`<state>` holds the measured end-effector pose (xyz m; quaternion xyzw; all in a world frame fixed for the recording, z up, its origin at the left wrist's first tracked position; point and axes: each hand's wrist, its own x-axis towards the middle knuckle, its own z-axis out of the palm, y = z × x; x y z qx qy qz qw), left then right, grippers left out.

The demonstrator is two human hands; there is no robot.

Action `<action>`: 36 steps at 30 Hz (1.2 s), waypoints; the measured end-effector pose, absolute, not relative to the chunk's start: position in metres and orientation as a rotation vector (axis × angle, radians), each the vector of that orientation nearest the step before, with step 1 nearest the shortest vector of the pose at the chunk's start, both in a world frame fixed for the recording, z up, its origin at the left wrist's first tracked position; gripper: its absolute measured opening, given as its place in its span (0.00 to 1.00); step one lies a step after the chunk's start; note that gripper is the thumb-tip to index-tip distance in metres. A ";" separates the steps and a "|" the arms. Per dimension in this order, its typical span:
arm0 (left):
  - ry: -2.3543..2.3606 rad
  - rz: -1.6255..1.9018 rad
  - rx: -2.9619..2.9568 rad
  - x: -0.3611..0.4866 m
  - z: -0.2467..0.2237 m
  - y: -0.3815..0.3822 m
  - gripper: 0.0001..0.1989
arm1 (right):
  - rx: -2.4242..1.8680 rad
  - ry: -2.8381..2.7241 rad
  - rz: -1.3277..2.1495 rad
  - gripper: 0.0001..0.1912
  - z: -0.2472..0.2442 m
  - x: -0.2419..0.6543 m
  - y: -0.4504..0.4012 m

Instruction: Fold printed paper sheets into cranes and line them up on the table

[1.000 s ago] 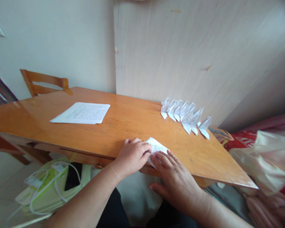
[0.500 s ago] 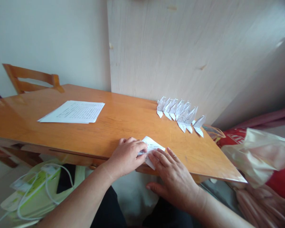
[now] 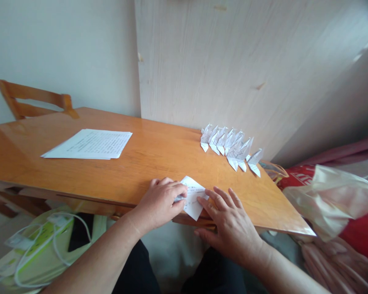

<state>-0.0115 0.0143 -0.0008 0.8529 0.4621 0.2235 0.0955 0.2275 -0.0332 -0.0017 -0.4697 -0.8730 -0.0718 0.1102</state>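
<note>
A small folded piece of printed white paper (image 3: 194, 203) lies at the table's near edge, one corner jutting over it. My left hand (image 3: 165, 200) is closed on the paper's left end, thumb below and fingers curled over the top; part of the paper is hidden beneath it. On the paper's right corner rest the fingertips of my right hand (image 3: 230, 216), its fingers spread and its thumb apart from the sheet. Farther back on the right stands a row of several folded paper pieces (image 3: 233, 146) with upright pointed flaps.
A stack of printed sheets (image 3: 88, 144) lies on the left of the wooden table (image 3: 150, 145). A wooden chair (image 3: 38, 95) stands behind its left end. Below left are a power strip and white cables (image 3: 53, 241). Beside the right edge is a pale plastic bag (image 3: 331, 200).
My right hand has slid rightward across the paper, uncovering more of its middle. My left hand keeps its hold. The whole view has shifted slightly.
</note>
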 end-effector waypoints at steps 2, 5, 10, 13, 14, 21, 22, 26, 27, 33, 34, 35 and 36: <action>1.369 0.660 2.526 -0.012 0.000 0.014 0.05 | -1.415 -2.549 -0.217 0.35 -0.001 0.230 -0.032; 1.366 0.660 2.522 -0.012 -0.001 0.014 0.04 | -1.455 -2.522 -0.233 0.36 -0.001 0.236 -0.029; 1.353 0.675 2.521 -0.013 -0.003 0.016 0.06 | -1.473 -2.495 -0.257 0.37 -0.007 0.244 -0.024; 1.346 0.690 2.520 -0.014 -0.004 0.016 0.07 | -1.496 -2.473 -0.288 0.40 -0.010 0.249 -0.021; 1.343 0.690 2.520 -0.014 -0.004 0.017 0.07 | -1.501 -2.476 -0.297 0.40 -0.010 0.251 -0.020; 1.348 0.672 2.515 -0.013 -0.001 0.015 0.04 | -1.493 -2.405 -0.269 0.34 -0.001 0.254 -0.014; 1.354 0.672 2.517 -0.013 -0.001 0.015 0.05 | -1.471 -2.364 -0.233 0.30 0.001 0.252 -0.014; 1.376 0.681 2.503 -0.012 0.000 0.015 0.06 | -1.255 -2.266 0.053 0.14 0.010 0.232 -0.015; 1.376 0.687 2.496 -0.012 0.000 0.015 0.06 | -1.204 -2.260 0.147 0.13 0.012 0.225 -0.015; 1.376 0.706 2.462 -0.012 -0.003 0.015 0.13 | -1.097 -2.348 0.389 0.11 0.014 0.193 -0.005; 1.378 0.715 2.456 -0.012 -0.004 0.015 0.14 | -1.099 -2.379 0.380 0.10 0.013 0.191 -0.002; 1.377 0.729 2.447 -0.013 -0.005 0.014 0.14 | -1.105 -2.410 0.360 0.10 0.012 0.190 -0.001; 1.371 0.742 2.437 -0.013 -0.006 0.014 0.15 | -1.114 -2.437 0.330 0.10 0.011 0.190 0.000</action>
